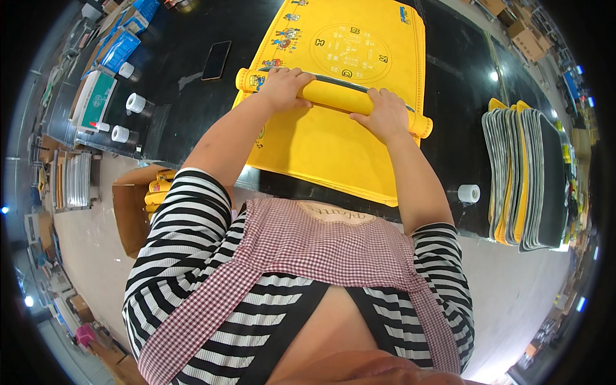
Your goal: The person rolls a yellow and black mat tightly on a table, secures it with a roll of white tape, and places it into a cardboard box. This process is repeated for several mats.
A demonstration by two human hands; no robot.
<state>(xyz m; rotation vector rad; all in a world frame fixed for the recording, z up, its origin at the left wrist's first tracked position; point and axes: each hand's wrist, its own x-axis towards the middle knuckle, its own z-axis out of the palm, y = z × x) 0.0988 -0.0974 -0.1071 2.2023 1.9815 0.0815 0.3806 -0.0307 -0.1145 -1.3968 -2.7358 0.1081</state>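
Observation:
A yellow sheet is wound into a thick roll [337,96] that lies crosswise on a stack of flat yellow printed sheets [359,151]. A dark strip shows along the roll's far side. My left hand [285,88] grips the roll near its left end, fingers over the top and thumb on the near side. Toward the right end, my right hand [385,115] holds it the same way. Beyond the roll, the top sheet [398,48] shows a round printed diagram and small cartoon figures. What is on the roll's underside is hidden.
The black table [173,51] bears a phone [217,60], several white tape-like rolls [135,102] and a green-and-white box [96,99]. At the right stands a pile of grey and yellow sheets [523,179]. A cardboard box [125,215] with yellow rolls is below the table's left edge.

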